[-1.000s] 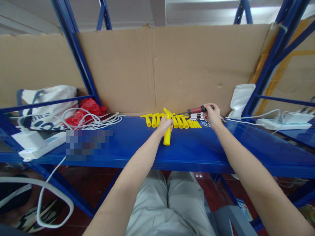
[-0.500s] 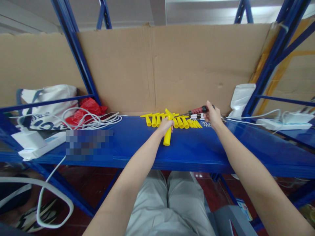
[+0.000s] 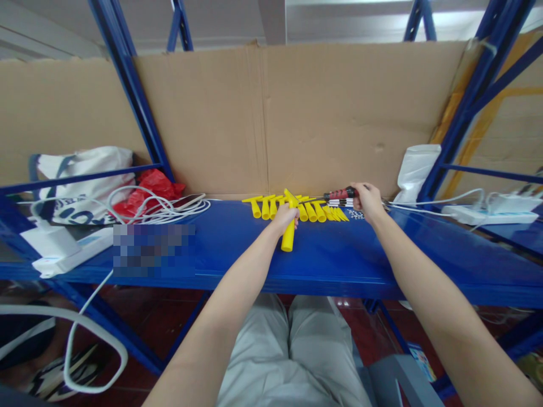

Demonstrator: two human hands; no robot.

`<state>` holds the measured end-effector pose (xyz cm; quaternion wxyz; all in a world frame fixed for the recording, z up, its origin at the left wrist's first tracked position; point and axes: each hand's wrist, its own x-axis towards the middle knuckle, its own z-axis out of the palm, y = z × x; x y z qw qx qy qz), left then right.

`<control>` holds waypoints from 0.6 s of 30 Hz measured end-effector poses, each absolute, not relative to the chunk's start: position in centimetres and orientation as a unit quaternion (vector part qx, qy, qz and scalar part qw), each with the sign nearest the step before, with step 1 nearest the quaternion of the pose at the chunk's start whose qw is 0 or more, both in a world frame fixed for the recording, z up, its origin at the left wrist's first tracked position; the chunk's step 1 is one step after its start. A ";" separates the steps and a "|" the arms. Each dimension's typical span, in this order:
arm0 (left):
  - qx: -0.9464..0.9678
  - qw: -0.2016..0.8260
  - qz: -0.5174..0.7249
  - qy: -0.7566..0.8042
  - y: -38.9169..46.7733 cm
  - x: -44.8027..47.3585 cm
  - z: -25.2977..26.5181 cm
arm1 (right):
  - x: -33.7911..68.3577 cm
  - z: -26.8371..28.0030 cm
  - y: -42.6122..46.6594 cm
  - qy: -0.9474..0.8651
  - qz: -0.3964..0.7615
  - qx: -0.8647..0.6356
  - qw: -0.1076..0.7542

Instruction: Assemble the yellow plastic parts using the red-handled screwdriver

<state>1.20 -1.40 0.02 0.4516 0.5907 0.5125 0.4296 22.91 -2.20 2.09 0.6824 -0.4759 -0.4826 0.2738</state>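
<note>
My left hand (image 3: 287, 217) is closed round a yellow plastic piece with a round handle (image 3: 287, 238) and an angled head, held over the blue shelf. In my right hand (image 3: 368, 200) is a screwdriver (image 3: 338, 194) with a red and black handle, gripped at its rear end. Its shaft points left and meets the yellow piece's head; the exact contact is too small to see. Behind my left hand stands a row of similar yellow pieces (image 3: 313, 211). Beside them are small flat yellow parts (image 3: 336, 213), white sticks with dark bands (image 3: 340, 202) and tiny metallic bits (image 3: 356, 214).
Cardboard (image 3: 331, 118) backs the blue shelf (image 3: 237, 243). White cables (image 3: 186, 207), a red plastic bag (image 3: 153, 189) and a white cloth bag (image 3: 93, 169) lie left. A white pouch (image 3: 416, 172) and a power strip (image 3: 492, 215) are right.
My right hand has dropped slightly and turned on the screwdriver handle, whose rear end sits a little lower. My left hand and the yellow piece are nearly unmoved.
</note>
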 end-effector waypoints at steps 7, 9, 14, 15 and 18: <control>0.587 0.453 0.437 0.509 -1.2 1.0 -0.2 | 23.0 1.8 -2.2 -0.485 0.253 -0.517 0.659; 0.587 0.451 0.438 0.510 -1.1 1.0 -0.3 | 23.1 1.6 -2.1 -0.491 0.247 -0.520 0.654; 0.586 0.452 0.429 0.519 -1.3 1.0 -0.1 | 22.9 1.8 -2.0 -0.478 0.268 -0.503 0.668; 0.586 0.452 0.427 0.519 -1.3 1.0 -0.1 | 22.8 1.9 -2.0 -0.475 0.278 -0.499 0.670; 0.584 0.454 0.429 0.519 -1.3 1.1 -0.1 | 22.6 1.8 -2.2 -0.482 0.258 -0.508 0.665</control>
